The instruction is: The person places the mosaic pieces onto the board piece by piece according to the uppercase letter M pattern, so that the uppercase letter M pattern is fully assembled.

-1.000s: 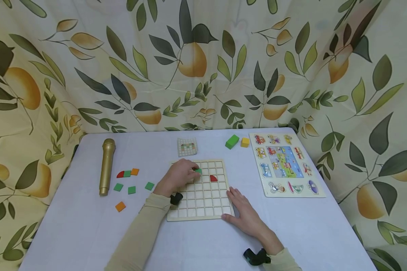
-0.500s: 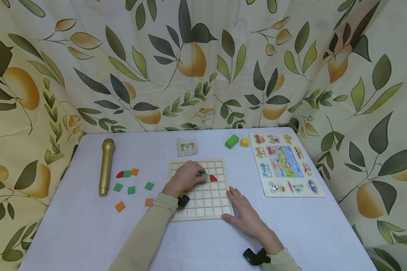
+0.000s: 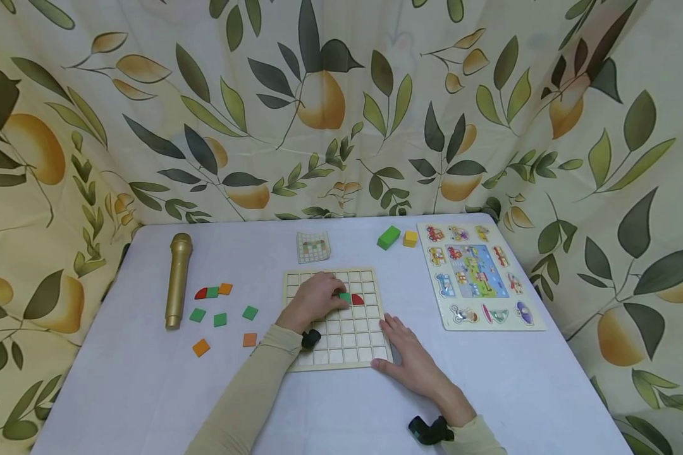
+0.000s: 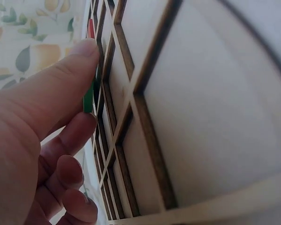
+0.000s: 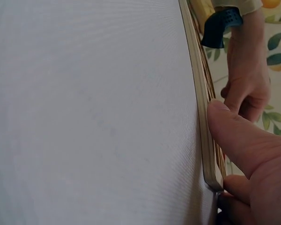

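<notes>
My left hand is over the wooden grid board, pinching a green square tile between thumb and finger. In the left wrist view the green tile's edge shows between thumb and fingertips, close against the grid. Just right of it a red quarter-round tile sits in a cell. My right hand rests at the board's lower right edge with fingers extended; in the right wrist view its thumb touches the board's rim.
Left of the board lie several loose tiles, among them an orange tile and a red one. A gold microphone lies farther left. Behind are a small pattern card, a green block, a yellow block and a picture puzzle.
My left hand has moved right and slightly toward me across the grid, bringing the green tile beside the red one. An orange tile has come into sight beyond the sleeve. My right hand stays put.
</notes>
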A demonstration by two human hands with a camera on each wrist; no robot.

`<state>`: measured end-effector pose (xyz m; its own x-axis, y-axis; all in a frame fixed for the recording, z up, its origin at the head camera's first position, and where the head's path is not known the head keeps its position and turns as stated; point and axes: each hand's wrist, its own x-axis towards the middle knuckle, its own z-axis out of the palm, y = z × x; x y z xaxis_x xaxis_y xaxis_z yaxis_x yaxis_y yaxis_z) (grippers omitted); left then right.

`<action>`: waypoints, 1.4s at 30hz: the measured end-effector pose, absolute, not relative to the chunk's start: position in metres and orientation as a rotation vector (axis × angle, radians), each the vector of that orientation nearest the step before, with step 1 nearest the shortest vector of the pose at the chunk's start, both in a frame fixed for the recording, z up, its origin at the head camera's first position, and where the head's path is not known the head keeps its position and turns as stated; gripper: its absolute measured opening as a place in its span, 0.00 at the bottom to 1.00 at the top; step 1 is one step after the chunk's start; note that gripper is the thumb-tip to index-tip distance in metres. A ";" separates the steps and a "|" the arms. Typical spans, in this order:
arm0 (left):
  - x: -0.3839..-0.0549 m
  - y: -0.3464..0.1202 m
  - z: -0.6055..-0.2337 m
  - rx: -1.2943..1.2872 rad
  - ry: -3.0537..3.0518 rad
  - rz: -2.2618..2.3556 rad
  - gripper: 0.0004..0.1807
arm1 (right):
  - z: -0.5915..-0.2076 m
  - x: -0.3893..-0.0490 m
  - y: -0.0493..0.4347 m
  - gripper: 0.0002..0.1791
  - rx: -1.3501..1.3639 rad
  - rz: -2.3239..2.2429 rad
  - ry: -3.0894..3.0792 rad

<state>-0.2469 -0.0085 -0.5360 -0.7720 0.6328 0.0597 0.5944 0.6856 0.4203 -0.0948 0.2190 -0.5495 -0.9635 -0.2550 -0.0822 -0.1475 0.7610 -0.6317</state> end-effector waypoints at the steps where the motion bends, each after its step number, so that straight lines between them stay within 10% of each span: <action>1: -0.247 -0.008 -0.536 1.014 2.802 0.648 0.18 | -0.549 -0.095 0.219 0.48 -0.320 -0.982 2.790; 27: -0.244 -0.023 -0.529 1.003 2.738 0.698 0.17 | -0.548 -0.096 0.220 0.47 -0.291 -0.986 2.765; 42: -0.255 -0.115 -0.523 0.649 2.833 0.865 0.20 | -0.545 -0.096 0.218 0.47 -0.304 -0.975 2.770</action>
<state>-0.2554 -0.1151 -0.5225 -0.9027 0.4297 0.0201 0.3676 0.7463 0.5549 -0.0961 0.2180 -0.5449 -0.9610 -0.2541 -0.1095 -0.1295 0.7629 -0.6335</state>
